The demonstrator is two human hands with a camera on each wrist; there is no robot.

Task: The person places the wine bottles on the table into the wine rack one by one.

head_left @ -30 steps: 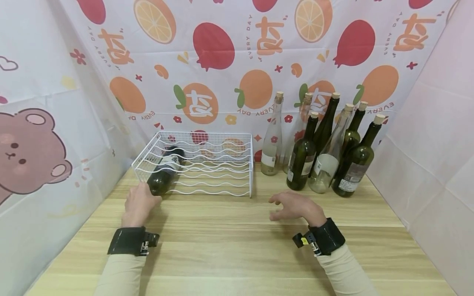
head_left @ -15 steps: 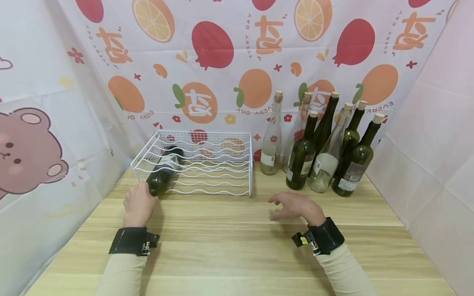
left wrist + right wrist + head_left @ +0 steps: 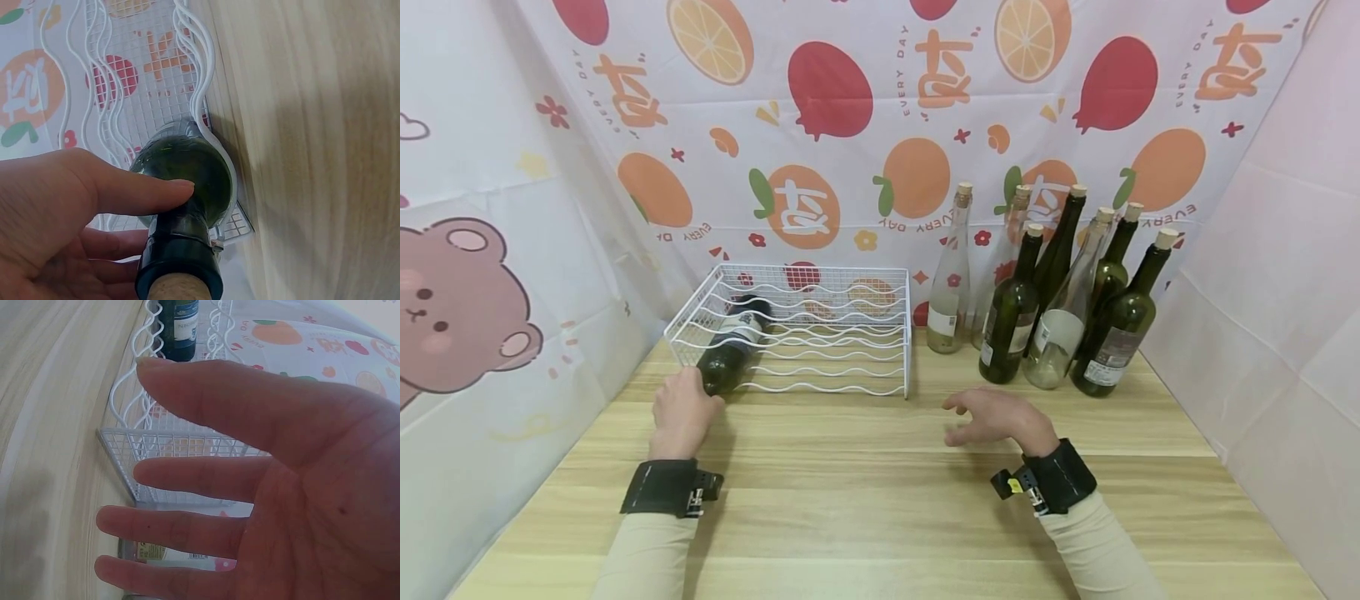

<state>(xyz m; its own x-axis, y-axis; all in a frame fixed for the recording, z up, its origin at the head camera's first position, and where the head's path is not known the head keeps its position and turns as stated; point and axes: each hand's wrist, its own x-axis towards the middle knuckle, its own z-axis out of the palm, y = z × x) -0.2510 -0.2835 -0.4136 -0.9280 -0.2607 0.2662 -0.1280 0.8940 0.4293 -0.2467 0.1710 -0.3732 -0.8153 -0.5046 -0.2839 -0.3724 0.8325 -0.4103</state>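
Note:
A dark green wine bottle [image 3: 727, 357] lies in the left end of the white wire wine rack [image 3: 909, 333], its neck toward me. My left hand [image 3: 683, 412] grips it by the neck. The left wrist view shows the thumb along the top of the neck, fingers curled on the far side, and a cork [image 3: 179, 287] in the mouth. To the right, my right hand [image 3: 996, 417] hovers over the table in front of the standing bottles, holding nothing. Its fingers are spread and fairly straight in the right wrist view.
Several corked bottles stand grouped right of the rack, among them a clear one [image 3: 943, 321] and a green one [image 3: 1112, 342]. Behind the wooden table [image 3: 865, 508] hangs a fruit-print cloth [image 3: 857, 183]. Pale cloth walls [image 3: 1262, 292] flank both sides.
Nearly nothing differs. The left hand keeps its hold on the bottle's neck, and the right hand stays in place. The head view has shifted very slightly.

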